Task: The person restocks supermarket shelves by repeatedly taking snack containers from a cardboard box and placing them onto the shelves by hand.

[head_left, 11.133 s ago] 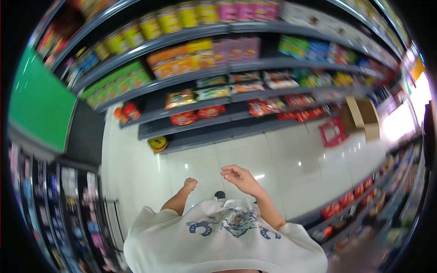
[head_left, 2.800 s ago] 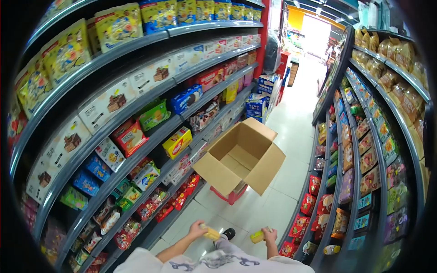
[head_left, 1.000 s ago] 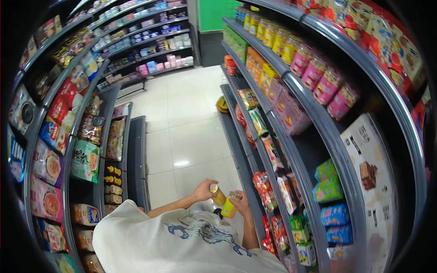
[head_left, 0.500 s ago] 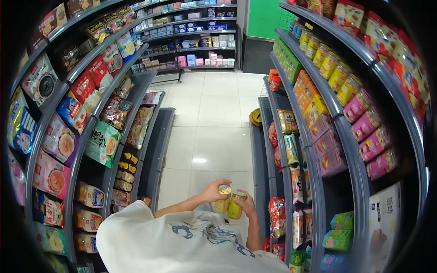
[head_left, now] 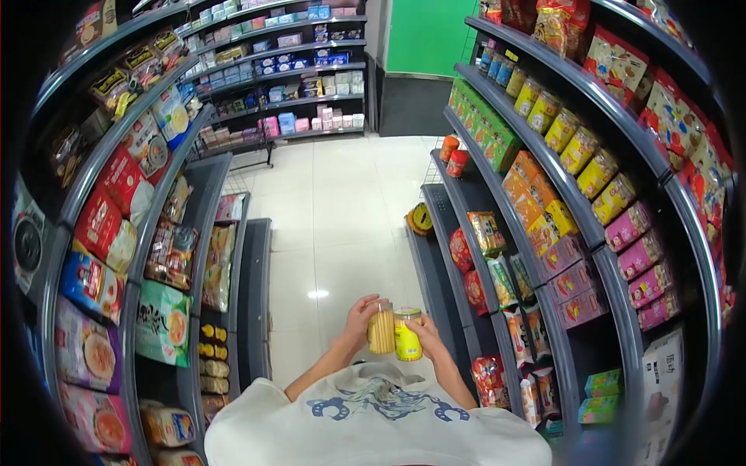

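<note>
Low in front of my chest, my left hand [head_left: 359, 321] is closed around a clear jar of pale yellow sticks [head_left: 381, 330], perhaps biscuit sticks. Close beside it, a jar with a bright yellow label [head_left: 406, 339] is gripped by my right hand [head_left: 430, 339]. Both jars stand nearly upright, side by side, above the tiled floor. Whether they touch is hard to tell. The lettering on them is too small to read.
Shelves with bagged foods [head_left: 163, 322] line the left side of the aisle. On the right shelves stand similar yellow jars [head_left: 579, 150], pink packs [head_left: 645, 283] and orange boxes [head_left: 528, 190]. Shelves of small boxes [head_left: 334, 81] and a green wall panel [head_left: 423, 37] close the far end.
The jar in my left hand has turned, so its sticks now show from the side; the right jar's yellow label faces me more. My view has swung slightly to the right.
</note>
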Demonstrator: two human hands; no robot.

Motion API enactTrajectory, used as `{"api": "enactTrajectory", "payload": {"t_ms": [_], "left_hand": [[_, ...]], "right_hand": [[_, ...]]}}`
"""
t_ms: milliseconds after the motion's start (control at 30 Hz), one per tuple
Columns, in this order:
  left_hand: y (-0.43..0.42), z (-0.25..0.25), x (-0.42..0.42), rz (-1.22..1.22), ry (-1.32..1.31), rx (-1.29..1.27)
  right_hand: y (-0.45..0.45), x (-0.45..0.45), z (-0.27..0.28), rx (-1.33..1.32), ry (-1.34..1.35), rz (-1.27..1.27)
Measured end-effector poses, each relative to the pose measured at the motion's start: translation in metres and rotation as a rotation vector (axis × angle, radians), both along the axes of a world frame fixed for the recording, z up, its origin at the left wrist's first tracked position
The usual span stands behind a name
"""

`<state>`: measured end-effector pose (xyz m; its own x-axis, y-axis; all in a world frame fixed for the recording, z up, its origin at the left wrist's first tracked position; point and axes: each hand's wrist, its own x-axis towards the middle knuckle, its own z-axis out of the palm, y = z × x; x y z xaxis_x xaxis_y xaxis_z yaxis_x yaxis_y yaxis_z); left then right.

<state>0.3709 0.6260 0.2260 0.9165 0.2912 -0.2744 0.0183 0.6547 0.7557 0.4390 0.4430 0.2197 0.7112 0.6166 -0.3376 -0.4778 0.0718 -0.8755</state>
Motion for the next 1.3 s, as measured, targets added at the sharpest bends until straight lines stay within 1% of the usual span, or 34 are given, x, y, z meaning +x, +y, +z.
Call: {"api": "enactTrajectory", "payload": {"t_ms": [133,233,367,433,467,533,633,733,767,800,833,867,900,933,1000,1067,1133,1167,1267,1300], "left_hand": [[0.047,-0.005,0.012,-0.041,0.047,-0.099],[0.075,-0.019,0.029,-0.147,0.043,-0.095],[0.097,-0.032,0.063,-0.294,0.085,-0.076],[0.099,-0.023,0.079,-0.378,0.128,-0.068],[0.099,-0.019,0.087,-0.396,0.142,-0.111],[0.100,-0.015,0.102,-0.418,0.167,-0.198],[0.105,-0.029,0.125,-0.408,0.177,-0.211],[0.115,-0.036,0.153,-0.418,0.246,-0.333],[0.117,-0.037,0.165,-0.369,0.268,-0.350],[0.118,-0.023,0.176,-0.316,0.241,-0.388],[0.121,-0.009,0.192,-0.251,0.217,-0.429],[0.130,-0.005,0.207,-0.271,0.145,-0.457],[0.135,0.014,0.222,-0.229,0.115,-0.466],[0.148,0.006,0.240,-0.266,-0.015,-0.496],[0.157,0.043,0.268,-0.237,-0.116,-0.435],[0.156,0.086,0.287,-0.156,-0.220,-0.400],[0.159,0.107,0.299,-0.170,-0.338,-0.470],[0.159,0.112,0.303,-0.192,-0.401,-0.503],[0.156,0.122,0.321,-0.234,-0.441,-0.551],[0.152,0.125,0.327,-0.250,-0.432,-0.557]], "right_hand": [[0.047,0.014,0.008,-0.019,-0.029,0.042],[0.075,0.021,0.015,0.013,-0.059,0.009],[0.088,0.037,0.021,0.024,0.024,-0.038],[0.088,0.049,0.019,0.033,0.075,-0.050],[0.088,0.058,0.015,0.032,0.095,-0.037],[0.088,0.079,0.007,0.030,0.133,0.004],[0.098,0.115,0.004,0.015,0.222,-0.089],[0.105,0.158,0.003,-0.012,0.124,-0.077],[0.109,0.173,0.006,-0.031,0.105,-0.107],[0.114,0.186,0.009,-0.052,0.099,-0.130],[0.117,0.203,0.002,0.003,0.099,-0.147],[0.120,0.220,-0.005,0.052,0.109,-0.156],[0.126,0.238,-0.003,0.024,0.175,-0.209],[0.129,0.247,0.021,0.077,0.104,-0.197],[0.125,0.279,0.019,0.292,0.237,-0.073],[0.127,0.298,0.024,0.324,0.259,-0.128],[0.128,0.315,0.016,0.292,0.279,-0.167],[0.126,0.320,0.016,0.273,0.201,-0.159],[0.125,0.322,0.031,0.185,0.010,-0.170],[0.121,0.325,0.034,0.186,0.051,-0.141]]}}
